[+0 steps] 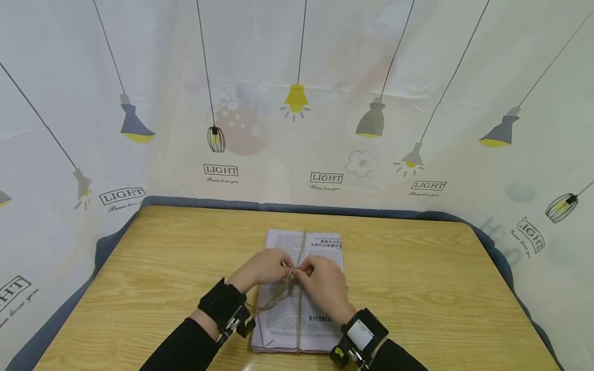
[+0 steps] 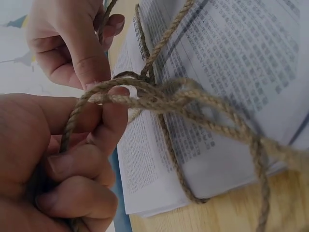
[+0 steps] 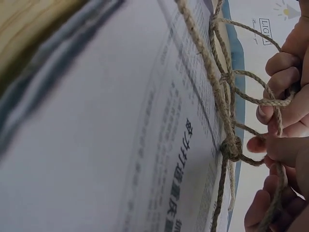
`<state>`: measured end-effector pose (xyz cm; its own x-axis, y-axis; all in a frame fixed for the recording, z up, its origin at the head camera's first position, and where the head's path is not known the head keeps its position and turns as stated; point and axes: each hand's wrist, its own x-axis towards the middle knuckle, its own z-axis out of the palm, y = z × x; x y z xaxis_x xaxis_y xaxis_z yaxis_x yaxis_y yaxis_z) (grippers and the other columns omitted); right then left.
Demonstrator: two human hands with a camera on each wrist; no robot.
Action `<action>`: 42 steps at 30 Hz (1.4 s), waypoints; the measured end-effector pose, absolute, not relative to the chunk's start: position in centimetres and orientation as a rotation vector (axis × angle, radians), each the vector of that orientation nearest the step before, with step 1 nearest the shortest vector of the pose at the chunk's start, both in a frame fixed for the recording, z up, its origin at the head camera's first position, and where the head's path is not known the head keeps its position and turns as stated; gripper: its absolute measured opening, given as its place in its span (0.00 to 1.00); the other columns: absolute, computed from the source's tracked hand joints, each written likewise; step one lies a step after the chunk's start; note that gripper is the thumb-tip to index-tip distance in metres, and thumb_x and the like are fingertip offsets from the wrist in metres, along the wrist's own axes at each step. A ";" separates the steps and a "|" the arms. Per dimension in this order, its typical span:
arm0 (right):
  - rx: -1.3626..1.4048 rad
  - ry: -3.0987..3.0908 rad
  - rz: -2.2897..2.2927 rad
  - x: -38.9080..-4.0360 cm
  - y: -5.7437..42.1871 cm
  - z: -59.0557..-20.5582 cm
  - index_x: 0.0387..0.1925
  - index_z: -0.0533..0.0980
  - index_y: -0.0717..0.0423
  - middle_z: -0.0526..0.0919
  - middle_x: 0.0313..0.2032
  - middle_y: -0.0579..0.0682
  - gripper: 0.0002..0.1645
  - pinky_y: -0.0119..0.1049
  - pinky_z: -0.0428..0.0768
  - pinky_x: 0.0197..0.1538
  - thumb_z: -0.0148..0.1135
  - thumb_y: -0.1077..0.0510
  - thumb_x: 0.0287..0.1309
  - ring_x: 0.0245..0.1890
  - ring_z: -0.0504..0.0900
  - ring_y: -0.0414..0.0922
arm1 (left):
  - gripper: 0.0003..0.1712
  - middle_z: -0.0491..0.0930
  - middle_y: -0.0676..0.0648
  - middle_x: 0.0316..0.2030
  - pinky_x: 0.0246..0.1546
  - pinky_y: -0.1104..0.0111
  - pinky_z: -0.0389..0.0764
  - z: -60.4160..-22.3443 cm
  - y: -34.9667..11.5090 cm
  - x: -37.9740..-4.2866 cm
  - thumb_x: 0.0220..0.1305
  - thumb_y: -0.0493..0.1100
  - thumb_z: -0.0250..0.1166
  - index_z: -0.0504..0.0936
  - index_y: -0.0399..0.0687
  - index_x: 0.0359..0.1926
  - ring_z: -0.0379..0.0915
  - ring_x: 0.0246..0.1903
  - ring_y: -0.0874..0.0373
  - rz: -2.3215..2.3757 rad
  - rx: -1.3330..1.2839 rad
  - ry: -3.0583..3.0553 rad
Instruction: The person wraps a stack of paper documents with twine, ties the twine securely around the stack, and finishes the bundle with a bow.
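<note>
A stack of folded newspapers (image 1: 278, 330) lies on the table with brown twine (image 1: 299, 319) running lengthwise over it. Over the middle of the stack, my left hand (image 1: 266, 265) pinches the twine between thumb and fingers. Close beside it, my right hand (image 1: 323, 281) pinches another length of the same cord. From the left fingers in the left wrist view, a twine loop (image 2: 104, 87) arcs across to strands crossing on the paper. A knot (image 3: 231, 149) sits against the newspapers in the right wrist view, with loose strands leading to both hands.
The wooden table (image 1: 417, 288) extends around the stack on every side. Behind it hangs a pale curtain (image 1: 269, 62) printed with lamps, its dark blue lower edge along the table's back and sides. Loose twine trails past the stack's left edge.
</note>
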<state>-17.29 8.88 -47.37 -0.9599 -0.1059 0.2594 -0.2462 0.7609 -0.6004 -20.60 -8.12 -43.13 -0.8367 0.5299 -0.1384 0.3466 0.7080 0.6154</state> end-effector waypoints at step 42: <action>0.433 -2.730 1.111 -18.5 11.3 -45.9 0.38 0.82 0.50 0.78 0.27 0.40 0.07 0.33 0.69 0.26 0.60 0.55 0.63 0.20 0.69 0.36 | 0.05 0.75 0.51 0.27 0.25 0.66 0.70 -42.9 -8.4 -21.4 0.66 0.40 0.55 0.75 0.48 0.33 0.70 0.23 0.58 1.004 0.527 2.603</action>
<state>-18.49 11.34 -45.92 -0.9448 -0.2045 0.2560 -0.3251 0.6817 -0.6554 -21.37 -8.40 -42.92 -0.8873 0.4379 -0.1449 0.2272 0.6884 0.6888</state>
